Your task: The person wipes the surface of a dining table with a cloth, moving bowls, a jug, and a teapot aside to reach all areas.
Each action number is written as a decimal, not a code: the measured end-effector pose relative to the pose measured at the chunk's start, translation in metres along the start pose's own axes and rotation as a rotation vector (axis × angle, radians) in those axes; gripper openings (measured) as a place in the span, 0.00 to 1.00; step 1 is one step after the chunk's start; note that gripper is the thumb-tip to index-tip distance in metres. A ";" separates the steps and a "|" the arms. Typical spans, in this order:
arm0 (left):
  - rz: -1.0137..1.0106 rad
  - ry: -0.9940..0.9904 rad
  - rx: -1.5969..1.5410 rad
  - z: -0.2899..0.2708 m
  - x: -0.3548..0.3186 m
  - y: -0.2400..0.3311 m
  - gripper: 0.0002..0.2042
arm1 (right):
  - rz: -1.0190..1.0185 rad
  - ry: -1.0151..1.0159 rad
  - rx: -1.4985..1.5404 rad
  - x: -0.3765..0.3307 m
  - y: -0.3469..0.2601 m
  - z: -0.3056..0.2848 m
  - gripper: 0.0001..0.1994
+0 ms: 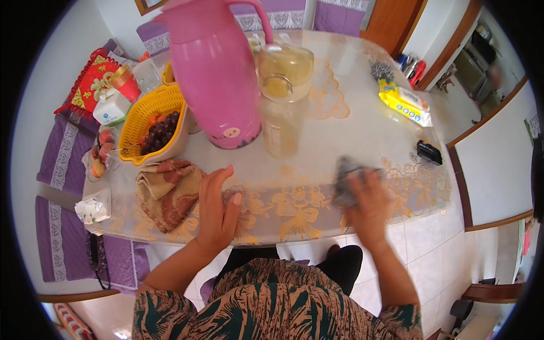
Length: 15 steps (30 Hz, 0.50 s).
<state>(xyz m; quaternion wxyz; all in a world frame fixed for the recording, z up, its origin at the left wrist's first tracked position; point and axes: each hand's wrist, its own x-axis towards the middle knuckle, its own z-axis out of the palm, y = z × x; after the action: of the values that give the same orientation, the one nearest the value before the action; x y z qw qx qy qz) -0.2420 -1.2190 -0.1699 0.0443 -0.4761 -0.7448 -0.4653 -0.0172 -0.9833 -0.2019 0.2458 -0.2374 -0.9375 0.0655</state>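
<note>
The right hand (371, 201), blurred, lies over a crumpled grey rag (344, 184) near the counter's (354, 130) front edge; whether its fingers clamp the rag or just press it, I cannot tell. The left hand (218, 209) holds nothing, thumb and fingers apart, just beside a rumpled brown-and-beige towel (169, 192). A glossy cover with gold floral patterns tops the counter. Beyond the hands, a tall, smooth pink flask (218, 79) and a clear jar (283, 122) take up the middle. Left stands a lattice-sided yellow basket (131, 122) of round dark grapes (161, 133); right, a shiny yellow-and-white pack (405, 106) and a small black case (429, 152).
</note>
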 end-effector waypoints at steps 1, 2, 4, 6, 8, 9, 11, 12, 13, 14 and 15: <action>0.031 0.028 0.048 -0.008 -0.004 0.002 0.20 | -0.060 -0.037 0.017 -0.002 -0.037 0.008 0.40; 0.068 0.050 0.087 -0.018 -0.009 0.007 0.18 | -0.098 -0.088 0.038 -0.003 -0.070 0.012 0.41; 0.073 0.098 0.133 -0.033 -0.024 0.007 0.15 | -0.270 -0.124 0.189 -0.002 -0.121 0.031 0.42; 0.034 0.163 0.126 -0.045 -0.036 0.002 0.13 | -0.380 -0.220 0.363 0.007 -0.163 0.034 0.37; 0.047 0.194 0.166 -0.053 -0.048 -0.009 0.13 | -0.437 -0.193 0.362 0.016 -0.178 0.037 0.33; 0.046 0.209 0.187 -0.054 -0.051 -0.015 0.13 | -0.466 -0.187 0.365 0.020 -0.180 0.039 0.32; 0.071 0.215 0.206 -0.055 -0.052 -0.021 0.13 | -0.401 -0.102 0.266 0.025 -0.151 0.046 0.29; 0.067 0.215 0.226 -0.058 -0.056 -0.026 0.13 | -0.372 -0.072 0.230 0.026 -0.131 0.049 0.28; 0.048 0.231 0.212 -0.058 -0.058 -0.029 0.13 | -0.251 -0.078 0.099 0.028 -0.103 0.046 0.25; 0.031 0.247 0.187 -0.052 -0.057 -0.030 0.12 | -0.128 -0.081 -0.044 0.029 -0.068 0.035 0.23; 0.015 0.264 0.168 -0.049 -0.057 -0.030 0.12 | -0.046 -0.072 -0.207 0.030 -0.032 0.020 0.23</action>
<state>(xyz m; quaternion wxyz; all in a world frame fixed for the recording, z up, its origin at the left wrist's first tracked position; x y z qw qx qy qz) -0.2519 -1.2965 -0.1908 0.1849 -0.4109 -0.7655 -0.4593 -0.0633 -0.9970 -0.1982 0.1877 -0.2372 -0.9527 -0.0288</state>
